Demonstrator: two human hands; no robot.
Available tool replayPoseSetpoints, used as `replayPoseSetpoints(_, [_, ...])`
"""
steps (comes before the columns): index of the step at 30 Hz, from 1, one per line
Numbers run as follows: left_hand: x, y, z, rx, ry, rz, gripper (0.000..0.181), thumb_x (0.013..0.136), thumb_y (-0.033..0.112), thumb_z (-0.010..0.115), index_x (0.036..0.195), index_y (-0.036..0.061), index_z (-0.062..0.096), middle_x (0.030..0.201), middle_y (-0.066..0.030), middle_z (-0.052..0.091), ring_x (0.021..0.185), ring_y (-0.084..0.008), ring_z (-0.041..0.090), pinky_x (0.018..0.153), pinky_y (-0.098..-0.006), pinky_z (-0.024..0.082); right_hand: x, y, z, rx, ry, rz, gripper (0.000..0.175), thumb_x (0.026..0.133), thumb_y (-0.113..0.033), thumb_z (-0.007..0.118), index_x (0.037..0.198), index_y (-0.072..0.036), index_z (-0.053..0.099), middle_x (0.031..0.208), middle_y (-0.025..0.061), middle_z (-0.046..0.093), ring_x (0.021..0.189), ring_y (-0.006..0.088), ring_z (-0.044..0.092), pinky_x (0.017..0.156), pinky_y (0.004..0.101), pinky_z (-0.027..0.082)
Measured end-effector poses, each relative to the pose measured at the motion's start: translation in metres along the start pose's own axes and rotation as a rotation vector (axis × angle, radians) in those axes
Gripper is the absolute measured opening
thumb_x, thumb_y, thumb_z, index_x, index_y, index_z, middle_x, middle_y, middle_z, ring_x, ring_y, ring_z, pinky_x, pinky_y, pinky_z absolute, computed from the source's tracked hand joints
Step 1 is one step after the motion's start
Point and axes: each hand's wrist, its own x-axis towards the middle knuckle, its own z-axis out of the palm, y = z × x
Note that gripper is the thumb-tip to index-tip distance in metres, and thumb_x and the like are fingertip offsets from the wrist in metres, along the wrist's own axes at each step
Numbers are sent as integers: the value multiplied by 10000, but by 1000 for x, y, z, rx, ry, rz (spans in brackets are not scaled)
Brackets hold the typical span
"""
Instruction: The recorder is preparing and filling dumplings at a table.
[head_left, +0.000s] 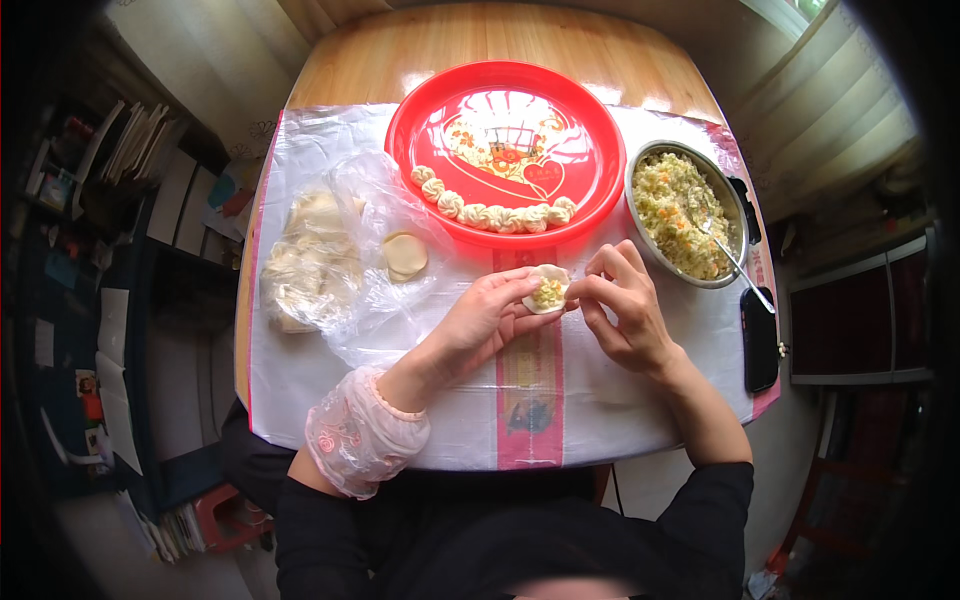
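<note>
My left hand (491, 307) cradles a round dough wrapper (537, 306), its thumb at the near rim of the filling. A small mound of pale yellow-green chopped filling (550, 292) sits in the middle of the open wrapper. On the other side, my right hand (622, 307) has its index fingertip against the wrapper's right edge; whether finger and thumb pinch it is hard to see. Just beyond both hands is a red round plastic tray (504, 240). Several pleated dumplings (475, 216) form a curved row along its near side.
At right stands a metal bowl (634, 206) of chopped filling (679, 210) with a metal spoon (739, 266) in it. A black phone (760, 341) lies near the right edge. Left are a clear plastic bag (375, 307) with stacked wrappers (315, 255) and a few loose wrappers (406, 253).
</note>
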Motion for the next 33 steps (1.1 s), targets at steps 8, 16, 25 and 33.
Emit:
replayPoseSetpoints(8, [0,-2,-2,-26,3,8,347,1012,130,433,1301,-58,477,1236,-145,593,1095,-192,625,974,-309,526,-1,0,6,19,25,-8,110,727,-12,629,820,-68,615,820,80,504,796,252,467,691,360,419])
replayPoseSetpoints(16, [0,-3,-3,-44,29,8,334,1006,128,452,1298,-28,493,1211,-121,607,1071,-165,628,918,-278,540,-1,-4,10,60,-1,-24,110,735,-19,628,836,-60,625,802,82,499,783,252,463,688,363,417])
replayPoseSetpoints(25, [-1,-4,-4,-45,20,-6,300,1014,141,450,1263,-13,516,1202,-99,607,1075,-152,616,950,-284,517,-1,-5,10,34,-2,-4,123,748,-28,625,865,-62,638,804,81,497,783,250,463,694,363,422])
replayPoseSetpoints(33, [0,-6,-5,-51,4,7,305,1014,145,446,1263,-16,516,1198,-103,610,1075,-156,617,941,-284,520,-2,-6,15,48,-5,-12,183,738,-9,637,910,-67,653,817,82,504,802,253,477,707,366,434])
